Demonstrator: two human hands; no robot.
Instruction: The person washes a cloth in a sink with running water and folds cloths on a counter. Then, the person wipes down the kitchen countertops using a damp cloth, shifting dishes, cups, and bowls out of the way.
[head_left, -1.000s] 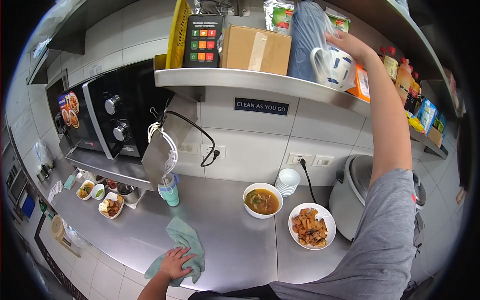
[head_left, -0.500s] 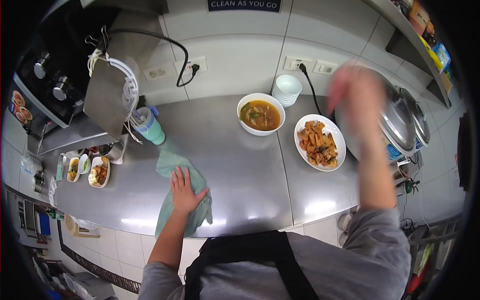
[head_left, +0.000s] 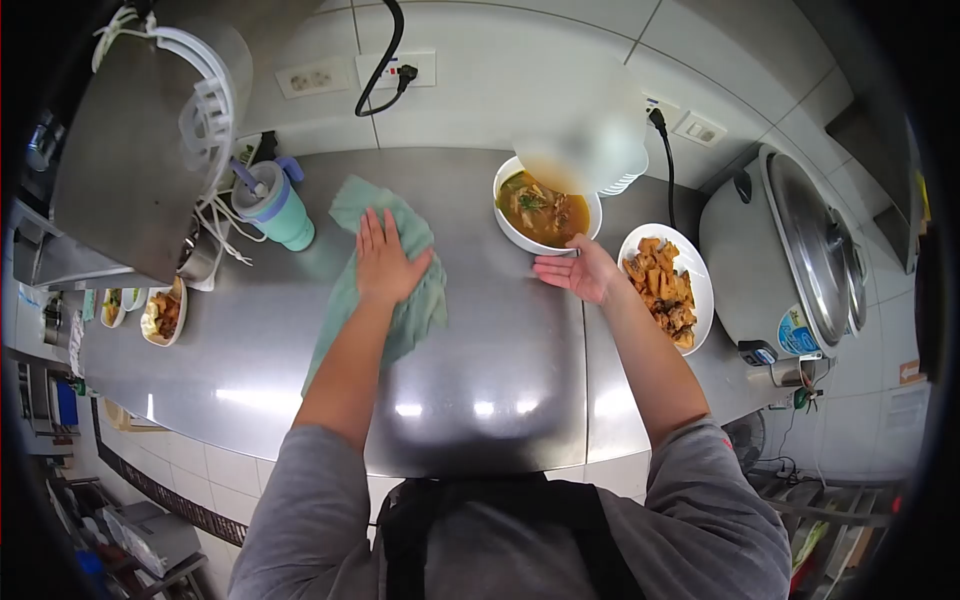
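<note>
My left hand (head_left: 388,262) lies flat with fingers spread on a green cloth (head_left: 412,312), which rests on the steel counter (head_left: 480,350). To the right, my right hand (head_left: 582,270) is palm up with its fingers stretched out, just below the white bowl of soup (head_left: 545,208); whether it touches the rim I cannot tell. Beside that hand sits a white bowl of fried food pieces (head_left: 662,290). A pale blurred patch hides part of the soup bowl and most of the stacked white bowls (head_left: 625,182) behind it.
A teal tumbler (head_left: 277,208) with a straw stands left of the cloth. Further left are small food dishes (head_left: 163,312) and a steel shelf (head_left: 125,150) with cables. A large rice cooker (head_left: 765,250) stands at the right, near a plugged-in black cord (head_left: 668,160).
My right hand has come down from the bagged cup on the upper shelf to the soup bowl. My left hand and the cloth have moved up the counter. The view has tilted down.
</note>
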